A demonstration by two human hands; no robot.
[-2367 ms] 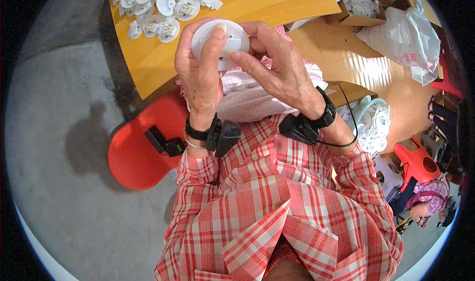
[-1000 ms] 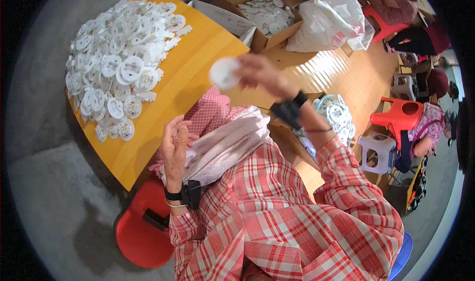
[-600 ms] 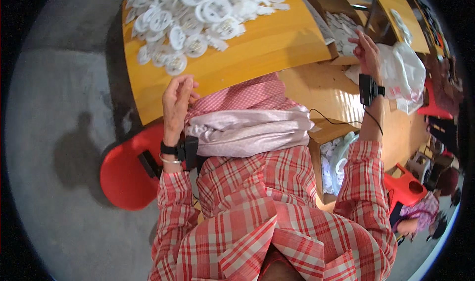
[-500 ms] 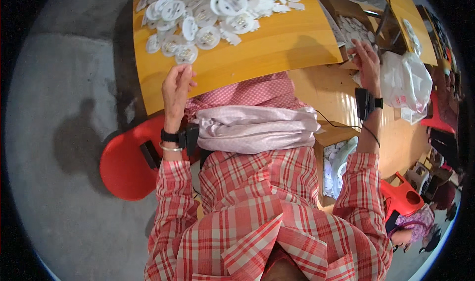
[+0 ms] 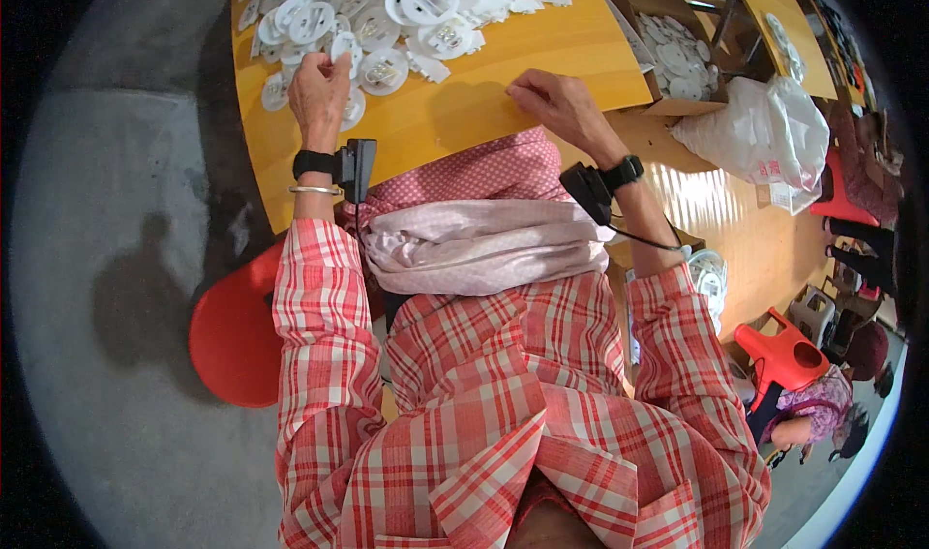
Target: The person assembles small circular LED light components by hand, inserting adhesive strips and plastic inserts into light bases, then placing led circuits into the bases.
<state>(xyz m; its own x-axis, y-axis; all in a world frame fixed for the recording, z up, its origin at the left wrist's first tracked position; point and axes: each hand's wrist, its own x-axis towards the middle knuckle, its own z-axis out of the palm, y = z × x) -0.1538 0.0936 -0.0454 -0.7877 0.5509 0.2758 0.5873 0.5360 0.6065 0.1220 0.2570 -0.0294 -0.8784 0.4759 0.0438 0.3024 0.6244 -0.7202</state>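
Observation:
A heap of round white plastic discs (image 5: pixel 384 70), some with metal parts showing, covers the far part of the yellow tabletop (image 5: pixel 503 128). My left hand (image 5: pixel 319 94) is at the heap's near left side, its fingertips closed on the lower edge of a small white plastic disc (image 5: pixel 345 48). Over the tabletop's near right part, my right hand (image 5: pixel 561 109) is held with fingers curled together, and nothing shows in them. Each wrist wears a black strap with a small black device.
An open cardboard box (image 5: pixel 668 106) of white discs stands right of the tabletop, beside a white plastic bag (image 5: pixel 764 138). More discs (image 5: pixel 708 278) lie by my right forearm. A red stool (image 5: pixel 237 326) is at left, a red chair (image 5: pixel 784 351) at right; people sit beyond.
My left hand has moved forward from the table's near edge to the heap. My right hand has swung left from the cardboard box to above the tabletop.

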